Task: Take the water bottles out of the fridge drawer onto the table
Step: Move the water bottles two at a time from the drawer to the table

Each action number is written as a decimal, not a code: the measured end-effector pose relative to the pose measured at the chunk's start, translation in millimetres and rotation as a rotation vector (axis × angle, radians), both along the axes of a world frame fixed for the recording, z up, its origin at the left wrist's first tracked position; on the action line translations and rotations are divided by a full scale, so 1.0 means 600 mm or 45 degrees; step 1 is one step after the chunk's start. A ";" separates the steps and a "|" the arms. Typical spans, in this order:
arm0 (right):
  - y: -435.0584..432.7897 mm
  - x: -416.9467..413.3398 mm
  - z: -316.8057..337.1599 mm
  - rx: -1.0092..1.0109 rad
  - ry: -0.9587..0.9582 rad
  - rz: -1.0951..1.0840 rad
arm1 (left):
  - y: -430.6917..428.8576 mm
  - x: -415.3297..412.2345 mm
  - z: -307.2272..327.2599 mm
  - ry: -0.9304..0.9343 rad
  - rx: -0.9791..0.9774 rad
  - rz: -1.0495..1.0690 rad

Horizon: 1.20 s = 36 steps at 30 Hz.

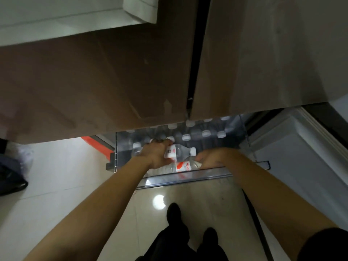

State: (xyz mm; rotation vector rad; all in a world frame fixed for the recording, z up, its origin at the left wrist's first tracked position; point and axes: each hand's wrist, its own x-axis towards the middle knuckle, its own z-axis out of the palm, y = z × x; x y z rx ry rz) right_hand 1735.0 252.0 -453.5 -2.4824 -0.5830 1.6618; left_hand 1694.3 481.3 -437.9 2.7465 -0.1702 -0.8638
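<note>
The fridge drawer [188, 178] stands pulled out below the closed fridge doors, with several clear water bottles with white caps [186, 137] upright inside. My left hand [157, 154] grips a water bottle [180, 151] that lies sideways, cap pointing right, above the drawer's front. My right hand [211, 159] is closed on a second bottle with a red and white label [185, 166], which lies just behind the drawer's front wall. The table is out of view.
Two brown fridge doors [113, 76] overhang the drawer's back. An open white lower door [293, 157] stands at the right. A dark bag [11, 176] lies on the tiled floor at the left. My feet [175, 219] stand before the drawer.
</note>
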 end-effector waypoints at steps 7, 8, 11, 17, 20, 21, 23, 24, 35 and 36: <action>-0.035 -0.009 0.038 0.256 -0.050 -0.286 | -0.019 0.011 0.008 0.046 -0.039 0.098; -0.037 -0.013 0.049 0.296 -0.072 -0.320 | -0.019 0.012 0.013 0.037 -0.049 0.118; -0.043 -0.018 0.084 0.392 -0.130 -0.356 | -0.017 0.008 0.030 -0.046 -0.068 0.171; -0.064 -0.013 0.167 0.551 -0.432 -0.457 | -0.010 -0.033 0.057 -0.352 -0.094 0.343; -0.068 -0.004 0.208 0.696 -0.619 -0.461 | -0.010 -0.053 0.079 -0.422 -0.275 0.485; -0.068 -0.003 0.217 0.727 -0.644 -0.455 | -0.012 -0.059 0.087 -0.442 -0.356 0.515; -0.066 -0.006 0.222 0.725 -0.689 -0.429 | -0.020 -0.068 0.100 -0.495 -0.565 0.595; -0.067 -0.008 0.219 0.712 -0.728 -0.430 | -0.024 -0.072 0.106 -0.490 -0.679 0.659; -0.125 -0.053 0.151 0.508 -0.627 -0.697 | -0.056 -0.083 0.082 -0.175 -0.886 0.869; -0.128 -0.053 0.148 0.513 -0.643 -0.743 | -0.058 -0.082 0.080 -0.198 -0.857 0.857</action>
